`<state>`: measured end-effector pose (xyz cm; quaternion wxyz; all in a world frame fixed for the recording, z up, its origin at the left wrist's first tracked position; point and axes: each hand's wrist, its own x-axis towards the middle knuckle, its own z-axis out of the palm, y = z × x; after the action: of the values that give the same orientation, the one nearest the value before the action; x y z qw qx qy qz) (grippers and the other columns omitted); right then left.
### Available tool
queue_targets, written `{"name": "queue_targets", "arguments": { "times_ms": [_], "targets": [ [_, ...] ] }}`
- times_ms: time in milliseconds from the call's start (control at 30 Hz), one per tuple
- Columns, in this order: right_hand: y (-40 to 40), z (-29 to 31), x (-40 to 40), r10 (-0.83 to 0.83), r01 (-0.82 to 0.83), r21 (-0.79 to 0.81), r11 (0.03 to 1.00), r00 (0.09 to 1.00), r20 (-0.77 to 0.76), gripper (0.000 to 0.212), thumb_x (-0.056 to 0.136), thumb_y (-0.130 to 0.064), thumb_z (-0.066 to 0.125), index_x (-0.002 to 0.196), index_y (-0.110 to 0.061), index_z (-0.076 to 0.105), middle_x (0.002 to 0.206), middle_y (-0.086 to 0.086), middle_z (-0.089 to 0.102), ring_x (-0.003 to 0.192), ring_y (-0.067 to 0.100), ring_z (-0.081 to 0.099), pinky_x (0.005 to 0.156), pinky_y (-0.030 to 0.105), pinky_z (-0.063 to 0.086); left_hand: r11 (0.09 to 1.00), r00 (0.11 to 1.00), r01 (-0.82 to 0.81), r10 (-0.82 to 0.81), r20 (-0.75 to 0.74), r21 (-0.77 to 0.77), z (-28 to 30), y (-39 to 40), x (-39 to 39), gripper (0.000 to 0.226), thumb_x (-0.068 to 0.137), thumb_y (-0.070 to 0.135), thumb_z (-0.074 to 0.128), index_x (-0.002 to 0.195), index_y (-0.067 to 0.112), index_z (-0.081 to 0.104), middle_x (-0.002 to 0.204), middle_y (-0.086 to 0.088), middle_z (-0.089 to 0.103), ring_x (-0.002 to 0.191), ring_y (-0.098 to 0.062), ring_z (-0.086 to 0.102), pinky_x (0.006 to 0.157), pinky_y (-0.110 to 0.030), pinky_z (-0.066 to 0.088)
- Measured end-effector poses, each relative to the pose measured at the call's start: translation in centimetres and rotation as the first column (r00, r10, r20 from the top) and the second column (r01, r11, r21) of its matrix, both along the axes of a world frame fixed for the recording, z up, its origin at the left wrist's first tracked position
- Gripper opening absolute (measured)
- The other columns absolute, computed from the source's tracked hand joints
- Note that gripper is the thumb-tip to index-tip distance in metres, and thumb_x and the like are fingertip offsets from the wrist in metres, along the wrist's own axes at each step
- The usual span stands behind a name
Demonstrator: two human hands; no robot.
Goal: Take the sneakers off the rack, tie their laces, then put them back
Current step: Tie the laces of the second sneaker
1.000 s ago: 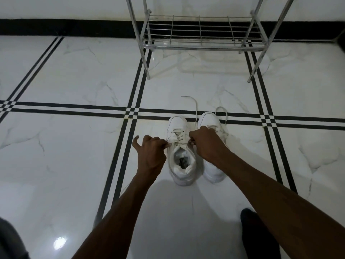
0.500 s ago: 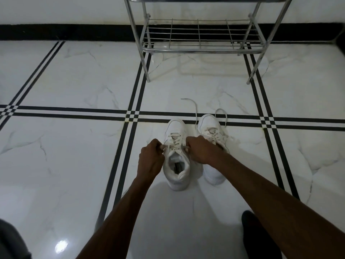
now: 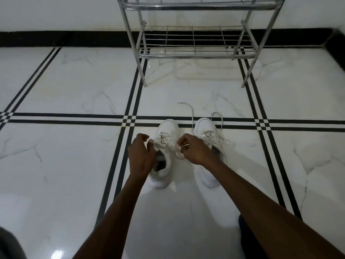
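Note:
Two white sneakers stand side by side on the floor, toes pointing away from me. Over the left sneaker [image 3: 164, 131] my left hand [image 3: 141, 156] pinches one lace end at the tongue's left side. My right hand [image 3: 194, 148] pinches the other lace end on the tongue's right side. The right sneaker [image 3: 205, 128] is partly hidden under my right wrist; its loose laces [image 3: 190, 113] trail forward on the floor. The metal shoe rack [image 3: 196, 55] stands beyond them, its lower shelf bare.
White marble floor [image 3: 56, 156] with black inlay stripes and a black skirting along the wall. A dark shape, perhaps my foot or knee [image 3: 250, 240], sits under my right forearm; another dark patch lies at the bottom left corner.
Both hands stayed on the left sneaker's laces, working them and shifting slightly toward the toe. My head tilted up, so the rack shows more.

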<state>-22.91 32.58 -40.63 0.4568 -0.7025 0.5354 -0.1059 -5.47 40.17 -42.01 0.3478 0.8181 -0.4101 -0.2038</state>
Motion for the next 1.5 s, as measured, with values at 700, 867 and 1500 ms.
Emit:
{"name": "queue_targets", "arguments": {
  "times_ms": [700, 867, 1500],
  "targets": [
    [-3.3, 1.2, -9.1, -0.38, 0.383, 0.011, 0.924, 0.918, -0.114, 0.034, 0.089, -0.036, 0.069, 0.106, -0.007, 0.075, 0.109, 0.011, 0.075, 0.107, 0.026, 0.067, 0.09, 0.033, 0.051, 0.973, 0.947, 0.193, -0.15, -0.285, 0.129, 1.6, -7.1, -14.4, 0.031, 0.083, 0.038, 0.077, 0.097, 0.011, 0.079, 0.096, -0.005, 0.078, 0.094, -0.019, 0.071, 0.087, -0.033, 0.056],
    [-3.5, 1.1, -9.4, -0.347, 0.352, 0.033, 0.935, 0.932, -0.108, 0.018, 0.088, -0.028, 0.072, 0.098, -0.014, 0.071, 0.11, 0.009, 0.073, 0.104, 0.026, 0.067, 0.093, 0.036, 0.055, 0.967, 0.93, 0.15, -0.067, -0.361, 0.208, 2.0, -7.6, -14.2, 0.02, 0.077, 0.019, 0.078, 0.089, 0.004, 0.079, 0.092, -0.016, 0.077, 0.095, -0.03, 0.073, 0.086, -0.04, 0.06],
    [-0.6, 0.3, -7.1, -0.336, 0.28, -0.369, 0.886, 0.937, -0.098, 0.015, 0.09, -0.008, 0.064, 0.099, -0.014, 0.054, 0.092, 0.011, 0.071, 0.082, 0.027, 0.068, 0.07, 0.038, 0.058, 0.937, 0.911, 0.344, -0.35, 0.219, 0.064, 1.5, -4.9, -13.8, 0.004, 0.092, 0.007, 0.056, 0.096, 0.006, 0.056, 0.086, -0.01, 0.066, 0.077, -0.028, 0.059, 0.066, -0.032, 0.033]
  ]
}}
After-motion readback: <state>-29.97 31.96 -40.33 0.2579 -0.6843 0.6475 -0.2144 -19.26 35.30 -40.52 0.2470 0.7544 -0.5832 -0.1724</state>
